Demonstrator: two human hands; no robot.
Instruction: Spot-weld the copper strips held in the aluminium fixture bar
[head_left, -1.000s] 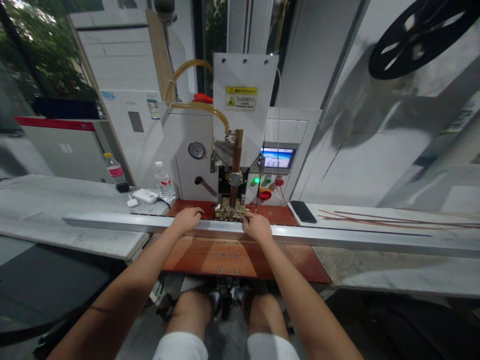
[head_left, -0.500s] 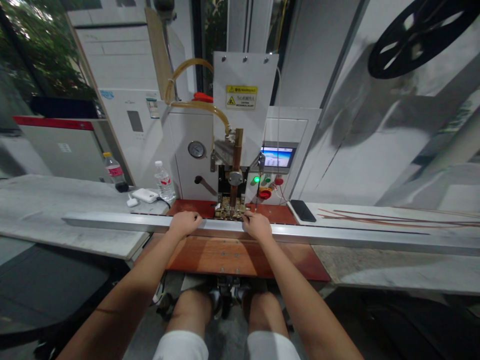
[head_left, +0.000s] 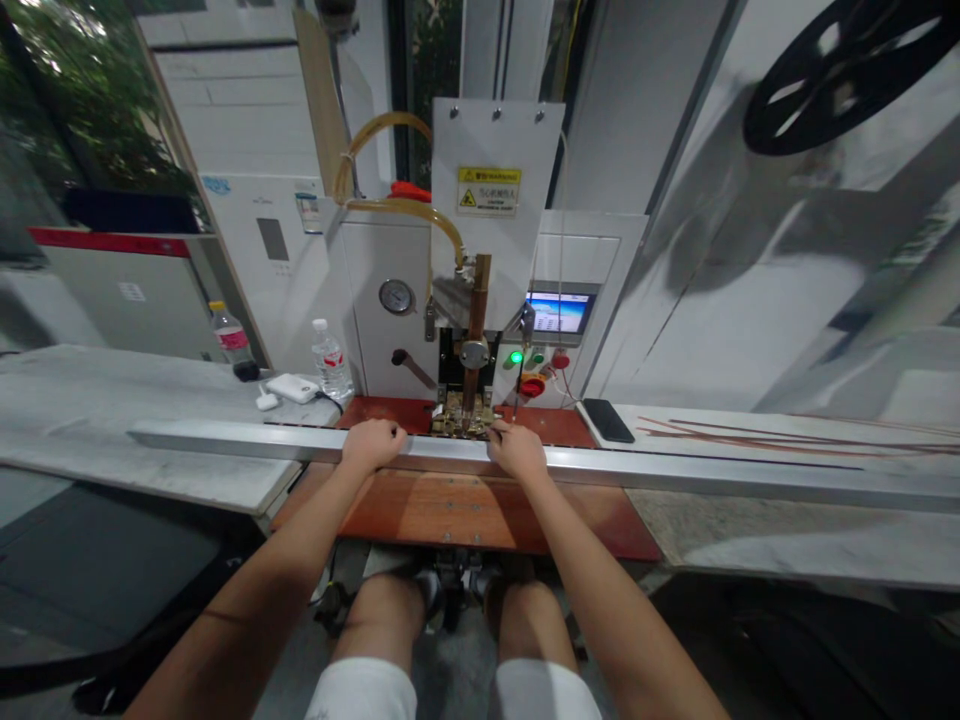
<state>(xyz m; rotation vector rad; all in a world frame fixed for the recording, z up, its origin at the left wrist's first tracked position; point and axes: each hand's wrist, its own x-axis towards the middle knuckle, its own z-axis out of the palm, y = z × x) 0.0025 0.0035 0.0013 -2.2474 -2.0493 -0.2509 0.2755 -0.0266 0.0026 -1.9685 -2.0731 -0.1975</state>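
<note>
A long aluminium bar (head_left: 675, 470) lies across the bench in front of a white welding machine (head_left: 487, 250). My left hand (head_left: 373, 443) rests on the bar left of the machine's copper electrode (head_left: 474, 340), fingers curled over its far edge. My right hand (head_left: 516, 449) sits on the bar just right of the brass fixture (head_left: 461, 418), fingers curled and pinching at the bar's far edge. Both hands are a hand's width from the electrode tip. A red-brown work plate (head_left: 465, 510) lies under the bar.
Two water bottles (head_left: 328, 360) and a white power bank (head_left: 292, 388) stand left of the machine. A black phone (head_left: 607, 420) and thin copper strips (head_left: 787, 440) lie to the right. A black reel (head_left: 840, 70) hangs at the upper right. My knees show below the bench.
Both hands keep their places on the bar; the left hand has edged slightly right. The view has shifted a little upward.
</note>
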